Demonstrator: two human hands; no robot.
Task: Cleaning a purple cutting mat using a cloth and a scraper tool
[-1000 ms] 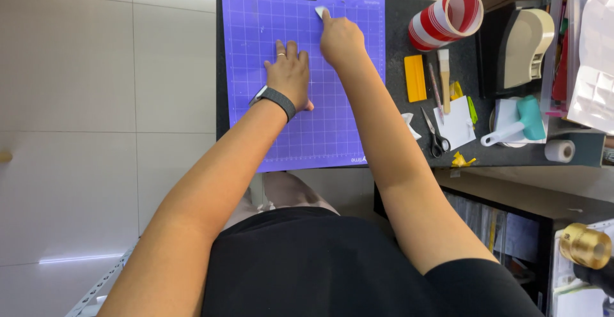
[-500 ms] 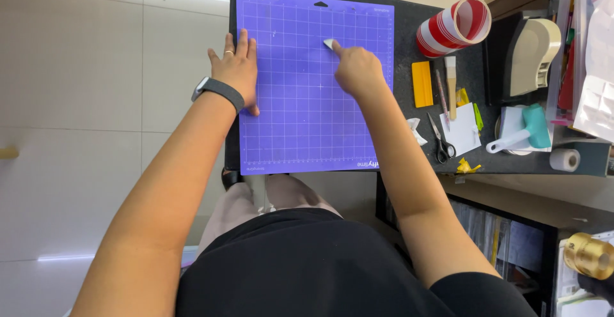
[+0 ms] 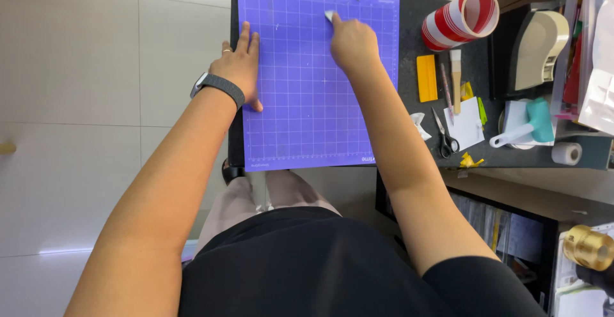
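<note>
Your left hand (image 3: 240,68) lies flat with the fingers stretched, pressing on the left edge of the purple cutting mat (image 3: 307,100); its grip is fully open and holds nothing, and a dark watch band (image 3: 217,87) sits on that wrist. Your right hand (image 3: 352,43) is curled near the upper middle of the frame, and its grip is closed with the fingertips pinching a small white piece (image 3: 330,15) against the top part of the mat. Both forearms reach up from the bottom of the frame. The mat lies on a dark table (image 3: 409,29), filling its left part. At the right of the frame you see a red and white striped roll (image 3: 460,20), a yellow scraper (image 3: 426,78), scissors (image 3: 444,135) and a teal roller (image 3: 527,122). The left side of the frame shows a pale tiled floor (image 3: 96,100).
</note>
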